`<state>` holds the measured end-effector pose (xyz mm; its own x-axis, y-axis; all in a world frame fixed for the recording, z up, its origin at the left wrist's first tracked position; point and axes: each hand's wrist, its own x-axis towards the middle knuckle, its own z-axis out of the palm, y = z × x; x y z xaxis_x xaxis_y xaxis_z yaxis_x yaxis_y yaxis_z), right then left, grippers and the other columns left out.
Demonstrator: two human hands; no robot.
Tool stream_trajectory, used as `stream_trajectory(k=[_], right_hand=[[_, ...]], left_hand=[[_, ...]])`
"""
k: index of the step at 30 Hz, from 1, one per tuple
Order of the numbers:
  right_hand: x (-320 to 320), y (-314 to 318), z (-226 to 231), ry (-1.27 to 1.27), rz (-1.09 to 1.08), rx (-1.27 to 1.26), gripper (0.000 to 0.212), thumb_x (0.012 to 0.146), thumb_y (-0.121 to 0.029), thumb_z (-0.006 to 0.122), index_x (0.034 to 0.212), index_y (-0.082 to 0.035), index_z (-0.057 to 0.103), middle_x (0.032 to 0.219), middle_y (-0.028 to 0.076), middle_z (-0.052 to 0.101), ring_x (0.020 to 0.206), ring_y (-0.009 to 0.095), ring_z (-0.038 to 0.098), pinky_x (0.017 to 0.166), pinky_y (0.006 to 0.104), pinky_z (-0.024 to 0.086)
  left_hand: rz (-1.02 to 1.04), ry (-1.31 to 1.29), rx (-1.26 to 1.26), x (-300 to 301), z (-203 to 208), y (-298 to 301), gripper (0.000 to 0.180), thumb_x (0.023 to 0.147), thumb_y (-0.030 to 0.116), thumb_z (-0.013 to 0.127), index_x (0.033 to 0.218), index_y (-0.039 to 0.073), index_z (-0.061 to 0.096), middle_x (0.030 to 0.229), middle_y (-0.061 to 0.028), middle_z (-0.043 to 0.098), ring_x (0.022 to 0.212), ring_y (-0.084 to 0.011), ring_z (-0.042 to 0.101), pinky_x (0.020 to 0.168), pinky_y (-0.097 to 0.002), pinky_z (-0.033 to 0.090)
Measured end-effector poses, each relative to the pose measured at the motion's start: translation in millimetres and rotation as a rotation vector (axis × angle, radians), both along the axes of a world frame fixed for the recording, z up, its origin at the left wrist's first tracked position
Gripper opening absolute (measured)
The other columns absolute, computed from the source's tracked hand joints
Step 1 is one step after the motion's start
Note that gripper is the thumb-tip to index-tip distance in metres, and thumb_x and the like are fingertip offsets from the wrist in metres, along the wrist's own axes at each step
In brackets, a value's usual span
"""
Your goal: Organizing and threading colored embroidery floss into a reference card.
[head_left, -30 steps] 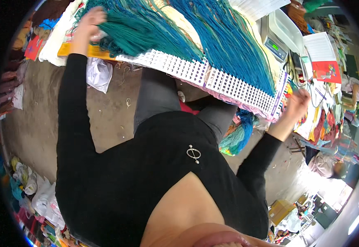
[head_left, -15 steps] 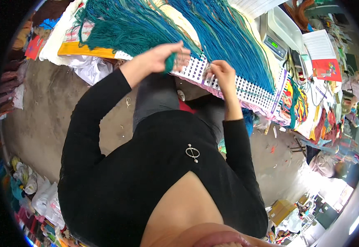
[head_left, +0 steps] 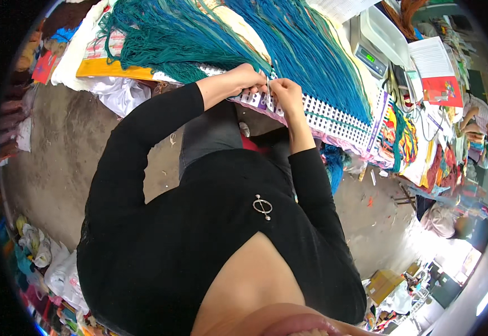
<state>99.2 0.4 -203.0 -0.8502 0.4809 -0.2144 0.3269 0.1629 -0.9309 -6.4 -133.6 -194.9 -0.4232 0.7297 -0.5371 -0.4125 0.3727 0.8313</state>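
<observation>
A white card with rows of dark holes [head_left: 342, 123] lies along the table's near edge, strands of blue-green yarn [head_left: 311, 61] fanning away from it. Over the card's left part, my left hand [head_left: 243, 79] is closed in a pinch, its fingertips almost meeting those of my right hand. What it holds is hidden. My right hand [head_left: 287, 95] is pinched too, just to the right and above the holes. A thin pale thing [head_left: 268, 88] shows upright at its fingertips, too small to name.
Loose teal yarn [head_left: 165, 56] spreads at the left. A scale with a clear tray [head_left: 372, 59] stands at the back right, by a red-and-white booklet [head_left: 441, 89]. Multicoloured yarn [head_left: 406, 137] lies right of the card. A white bag [head_left: 122, 95] hangs under the table's left edge.
My left hand has moved right and closed, coming beside my right hand. The right hand has shifted slightly left. The teal yarn that showed in my left palm is out of sight.
</observation>
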Motion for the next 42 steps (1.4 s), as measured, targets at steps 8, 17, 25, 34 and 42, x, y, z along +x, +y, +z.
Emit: stream_trajectory(k=[8, 17, 25, 34, 42], right_hand=[[5, 7, -7, 0.057, 0.073, -0.105, 0.016, 0.081, -0.014, 0.063, 0.079, 0.003, 0.06, 0.061, 0.003, 0.059, 0.049, 0.008, 0.052, 0.045, 0.0221, 0.04], [8, 7, 5, 0.022, 0.116, -0.25, 0.014, 0.085, -0.013, 0.061, 0.082, 0.001, 0.061, 0.064, 0.001, 0.058, 0.051, 0.006, 0.049, 0.046, 0.0217, 0.038], [11, 9, -20, -0.054, 0.166, 0.051, 0.025, 0.089, -0.028, 0.052, 0.087, -0.005, 0.061, 0.069, 0.001, 0.063, 0.055, 0.011, 0.055, 0.054, 0.0258, 0.043], [13, 0, -6, 0.021, 0.034, -0.097, 0.021, 0.089, -0.021, 0.053, 0.083, -0.001, 0.061, 0.065, 0.001, 0.061, 0.054, 0.007, 0.052, 0.051, 0.0228, 0.041], [-7, -56, 43, 0.22, 0.061, -0.433, 0.014, 0.089, -0.017, 0.058, 0.091, -0.003, 0.058, 0.071, 0.0, 0.057, 0.061, 0.006, 0.052, 0.055, 0.0176, 0.037]], left_hand=[[-0.031, 0.195, -0.011, -31, 11, -15, 0.024, 0.086, 0.027, 0.058, 0.077, 0.005, 0.063, 0.071, -0.0023, 0.062, 0.049, -0.0036, 0.046, 0.037, -0.0186, 0.03], [-0.158, -0.084, 0.123, -28, 48, -24, 0.02, 0.088, 0.022, 0.055, 0.092, 0.004, 0.061, 0.062, 0.0019, 0.055, 0.042, -0.0027, 0.035, 0.037, -0.0183, 0.028], [0.188, -0.11, 0.137, -122, 34, -59, 0.017, 0.074, 0.014, 0.062, 0.086, 0.002, 0.063, 0.063, 0.0013, 0.049, 0.051, -0.0062, 0.042, 0.042, -0.0178, 0.03], [0.351, 0.51, 0.004, -156, 43, -106, 0.042, 0.08, 0.038, 0.059, 0.111, 0.01, 0.062, 0.092, -0.0062, 0.065, 0.064, -0.0115, 0.049, 0.062, -0.0255, 0.04], [-0.024, -0.251, 0.397, -5, 61, -29, 0.044, 0.097, 0.036, 0.039, 0.117, 0.002, 0.058, 0.1, -0.0062, 0.06, 0.084, -0.0123, 0.056, 0.065, -0.0257, 0.047]])
